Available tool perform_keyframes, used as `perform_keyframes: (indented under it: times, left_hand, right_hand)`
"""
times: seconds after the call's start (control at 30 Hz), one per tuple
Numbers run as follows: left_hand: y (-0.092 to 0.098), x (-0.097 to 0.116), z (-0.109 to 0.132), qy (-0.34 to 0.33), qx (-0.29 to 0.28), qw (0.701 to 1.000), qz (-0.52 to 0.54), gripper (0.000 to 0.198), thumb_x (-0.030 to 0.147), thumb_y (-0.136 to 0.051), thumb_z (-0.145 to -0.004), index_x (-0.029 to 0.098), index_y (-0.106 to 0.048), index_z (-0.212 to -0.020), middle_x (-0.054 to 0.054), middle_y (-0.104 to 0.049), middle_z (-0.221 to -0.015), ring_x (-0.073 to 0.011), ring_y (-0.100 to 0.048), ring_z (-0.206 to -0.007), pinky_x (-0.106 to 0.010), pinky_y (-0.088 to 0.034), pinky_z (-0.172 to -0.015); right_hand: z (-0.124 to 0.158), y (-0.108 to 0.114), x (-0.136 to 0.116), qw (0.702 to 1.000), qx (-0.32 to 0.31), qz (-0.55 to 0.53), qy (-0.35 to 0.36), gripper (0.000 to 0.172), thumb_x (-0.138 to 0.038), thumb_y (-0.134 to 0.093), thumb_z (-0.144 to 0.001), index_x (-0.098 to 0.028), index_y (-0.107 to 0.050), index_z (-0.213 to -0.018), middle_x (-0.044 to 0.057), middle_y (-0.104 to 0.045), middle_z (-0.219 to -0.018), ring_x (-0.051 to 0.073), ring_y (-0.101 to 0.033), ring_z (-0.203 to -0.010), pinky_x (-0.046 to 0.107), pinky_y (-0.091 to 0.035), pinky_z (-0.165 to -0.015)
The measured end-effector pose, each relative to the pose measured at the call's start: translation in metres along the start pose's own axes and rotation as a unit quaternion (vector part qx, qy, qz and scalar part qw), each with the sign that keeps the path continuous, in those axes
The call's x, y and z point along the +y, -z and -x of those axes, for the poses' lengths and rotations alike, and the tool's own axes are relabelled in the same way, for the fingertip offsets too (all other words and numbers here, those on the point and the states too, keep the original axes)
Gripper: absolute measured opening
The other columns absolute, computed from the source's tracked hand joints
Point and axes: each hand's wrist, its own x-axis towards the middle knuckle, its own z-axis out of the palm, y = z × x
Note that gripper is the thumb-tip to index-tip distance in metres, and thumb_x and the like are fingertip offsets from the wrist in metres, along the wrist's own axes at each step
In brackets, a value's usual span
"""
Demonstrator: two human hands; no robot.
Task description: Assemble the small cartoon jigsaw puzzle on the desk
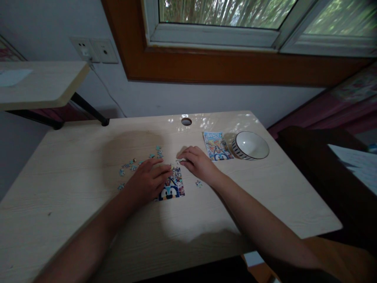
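A partly assembled jigsaw puzzle point(173, 188) with a blue cartoon dog face lies on the pale desk. My left hand point(149, 179) rests over its left side, fingers stretched out across the upper edge, holding nothing that shows. At the puzzle's top right, my right hand point(198, 162) pinches a small puzzle piece point(179, 160) between thumb and fingers. Several loose puzzle pieces point(129, 165) are scattered beyond and left of my left hand. One loose piece point(198, 183) lies below my right wrist. The part of the puzzle under my left hand is hidden.
A reference picture sheet point(217, 145) lies right of my right hand, beside a white bowl point(251, 145) with a striped outside. A cable hole point(186, 122) opens near the desk's point(73, 204) back edge. A raised shelf point(41, 86) stands at the back left.
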Motion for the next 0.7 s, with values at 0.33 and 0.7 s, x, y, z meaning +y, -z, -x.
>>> perform_keyframes:
  times: [0.33,0.7]
  left_hand:
    - [0.0005,0.0004,-0.0001,-0.005,0.001,1.000,-0.002,0.036,0.020,-0.062,-0.101,0.026,-0.069,-0.135,-0.006,-0.069,-0.138,-0.0331,-0.052,-0.136,-0.057,-0.046,-0.113]
    - [0.0029,0.0041,-0.0001,-0.001,-0.021,1.000,-0.022,0.038,0.019,-0.061,-0.101,0.027,-0.068,-0.137,-0.006,-0.066,-0.142,-0.0331,-0.050,-0.136,-0.058,-0.043,-0.115]
  right_hand:
    - [-0.0006,0.0007,0.0024,1.000,0.002,-0.020,0.010,0.014,-0.015,-0.071,-0.096,-0.023,-0.069,-0.108,0.009,-0.074,-0.113,0.025,-0.065,-0.106,0.045,-0.050,-0.098]
    - [0.0003,-0.0014,0.0041,1.000,0.015,-0.002,0.021,0.019,-0.017,-0.069,-0.098,-0.024,-0.070,-0.116,0.009,-0.074,-0.117,0.026,-0.065,-0.108,0.047,-0.050,-0.098]
